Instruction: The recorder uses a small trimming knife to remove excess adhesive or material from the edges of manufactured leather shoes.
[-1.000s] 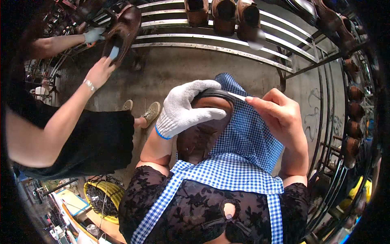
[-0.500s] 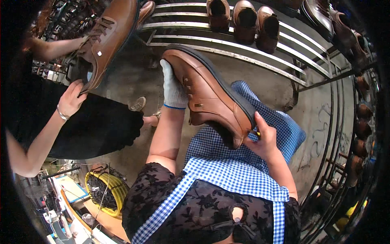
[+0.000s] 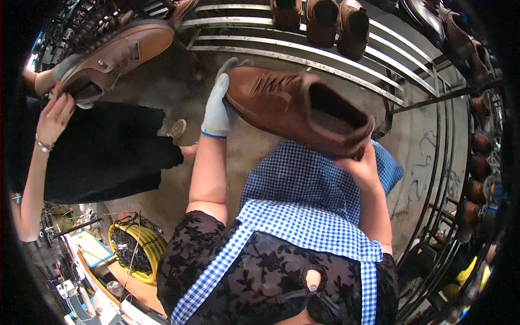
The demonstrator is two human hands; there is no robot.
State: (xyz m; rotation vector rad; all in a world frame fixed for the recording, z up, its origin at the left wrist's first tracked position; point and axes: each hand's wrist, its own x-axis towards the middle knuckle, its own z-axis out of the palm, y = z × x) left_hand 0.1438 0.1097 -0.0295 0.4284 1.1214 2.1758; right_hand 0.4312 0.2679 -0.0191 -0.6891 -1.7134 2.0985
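Between my two hands I hold a brown leather lace-up shoe [image 3: 276, 103], its toe to the left and its opening turned up toward me. My left hand [image 3: 218, 105], in a whitish glove with a blue cuff, grips the toe end. My bare right hand [image 3: 362, 165] grasps the heel, its fingertips partly hidden behind the shoe. To the left, a co-worker holds another brown lace-up shoe [image 3: 122, 51], one bare hand [image 3: 57, 116] at its heel and a gloved hand [image 3: 66, 66] beside it.
A metal slatted rack [image 3: 238, 47] stands ahead with several brown shoes [image 3: 323, 21] on it. More shoes [image 3: 481, 143] line racks along the right. At lower left are a yellow basket [image 3: 153, 257] of dark items and a cluttered bench [image 3: 132, 284]. A blue checked apron [image 3: 303, 216] covers my lap.
The shoe in my hands has rolled from its side, sole to the right, to opening upward, and lies flatter across. The co-worker's shoe has moved left and tilted lower.
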